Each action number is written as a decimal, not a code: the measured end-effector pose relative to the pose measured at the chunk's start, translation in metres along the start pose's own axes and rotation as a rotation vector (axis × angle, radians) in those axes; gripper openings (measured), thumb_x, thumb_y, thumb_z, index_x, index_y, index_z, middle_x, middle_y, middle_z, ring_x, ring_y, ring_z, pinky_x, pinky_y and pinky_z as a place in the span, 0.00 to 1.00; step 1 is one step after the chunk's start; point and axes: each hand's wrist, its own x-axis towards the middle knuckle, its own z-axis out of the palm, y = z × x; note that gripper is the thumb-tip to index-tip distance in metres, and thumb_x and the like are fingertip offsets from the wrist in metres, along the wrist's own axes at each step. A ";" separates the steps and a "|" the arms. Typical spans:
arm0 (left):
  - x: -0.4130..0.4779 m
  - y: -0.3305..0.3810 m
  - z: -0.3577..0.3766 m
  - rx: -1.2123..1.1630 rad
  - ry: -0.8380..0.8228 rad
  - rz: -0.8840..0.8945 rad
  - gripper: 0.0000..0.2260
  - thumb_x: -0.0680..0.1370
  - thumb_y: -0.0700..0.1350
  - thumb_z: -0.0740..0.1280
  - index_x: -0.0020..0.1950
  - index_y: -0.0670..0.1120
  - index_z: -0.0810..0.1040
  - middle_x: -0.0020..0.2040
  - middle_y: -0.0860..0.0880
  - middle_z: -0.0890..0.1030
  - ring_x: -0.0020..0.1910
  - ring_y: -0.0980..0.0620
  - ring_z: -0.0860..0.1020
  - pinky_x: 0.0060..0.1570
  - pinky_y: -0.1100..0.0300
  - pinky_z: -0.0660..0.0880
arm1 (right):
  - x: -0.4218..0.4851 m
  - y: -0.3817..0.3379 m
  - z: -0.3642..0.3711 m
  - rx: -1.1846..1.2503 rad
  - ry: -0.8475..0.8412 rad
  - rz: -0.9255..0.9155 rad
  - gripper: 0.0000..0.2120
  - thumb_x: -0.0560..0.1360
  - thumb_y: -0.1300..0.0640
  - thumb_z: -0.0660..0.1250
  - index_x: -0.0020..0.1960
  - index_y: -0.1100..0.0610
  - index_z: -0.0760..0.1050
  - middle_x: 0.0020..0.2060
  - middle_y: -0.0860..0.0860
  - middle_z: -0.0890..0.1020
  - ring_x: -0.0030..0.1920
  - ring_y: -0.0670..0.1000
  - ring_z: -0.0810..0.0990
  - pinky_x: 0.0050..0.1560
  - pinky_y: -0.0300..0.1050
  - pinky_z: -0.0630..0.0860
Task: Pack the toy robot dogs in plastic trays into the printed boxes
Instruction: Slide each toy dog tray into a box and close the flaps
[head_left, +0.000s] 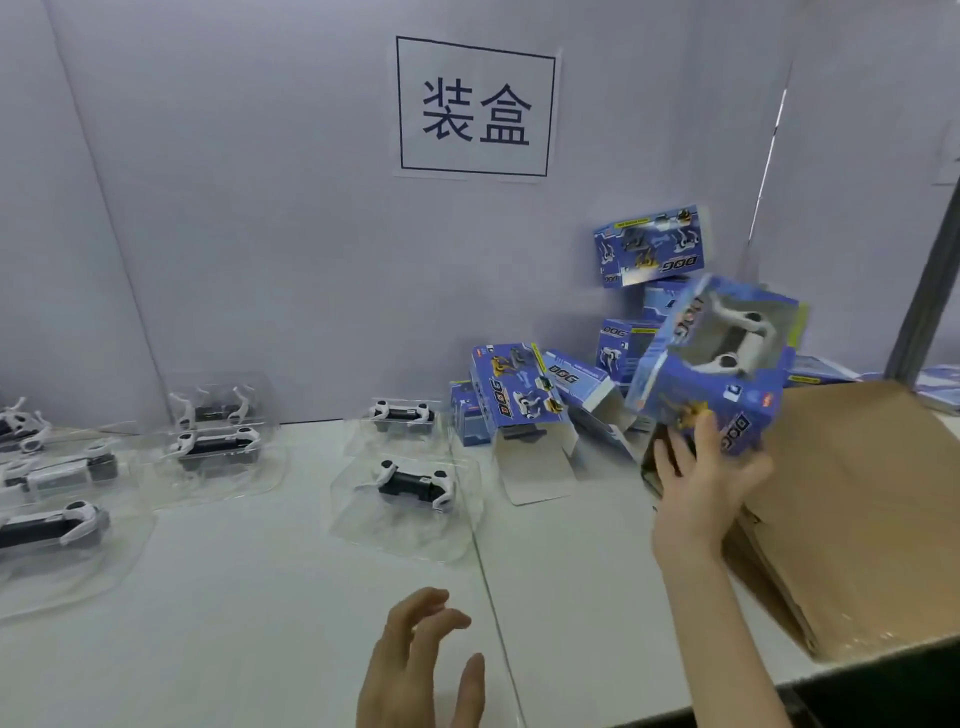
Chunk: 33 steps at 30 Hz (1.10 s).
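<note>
Box (727, 395) with a white dog (737, 332) showing through its window, gripped from below by my right hand (701, 488) and tilted over the cardboard (857, 493), likely to set aside. My left hand (415, 660) hovers open, free for the next trayed dog (415, 483).

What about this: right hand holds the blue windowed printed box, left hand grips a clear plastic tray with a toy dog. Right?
No. Head view: the left hand grips nothing; it hangs open above the white table. The right hand does hold the blue windowed printed box.
</note>
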 end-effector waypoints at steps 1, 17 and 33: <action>-0.001 0.000 0.000 0.025 -0.011 -0.002 0.07 0.72 0.50 0.65 0.49 0.58 0.73 0.54 0.58 0.75 0.46 0.60 0.79 0.41 0.65 0.75 | 0.002 0.005 -0.012 -0.074 0.059 0.011 0.27 0.79 0.59 0.68 0.73 0.52 0.60 0.69 0.49 0.72 0.64 0.52 0.78 0.59 0.51 0.78; 0.005 -0.009 0.002 0.255 -0.641 -0.363 0.22 0.70 0.63 0.51 0.60 0.63 0.73 0.62 0.69 0.57 0.64 0.69 0.65 0.54 0.69 0.55 | -0.069 0.100 -0.002 -1.136 -0.948 -0.076 0.33 0.70 0.52 0.77 0.71 0.46 0.67 0.73 0.42 0.59 0.69 0.37 0.63 0.66 0.37 0.65; 0.182 -0.089 0.024 -0.162 -0.431 -0.580 0.14 0.78 0.52 0.70 0.61 0.56 0.70 0.54 0.57 0.80 0.48 0.59 0.81 0.45 0.62 0.77 | -0.015 0.157 -0.001 -1.218 -1.370 -0.452 0.17 0.68 0.36 0.73 0.49 0.45 0.77 0.66 0.41 0.75 0.76 0.44 0.58 0.69 0.35 0.60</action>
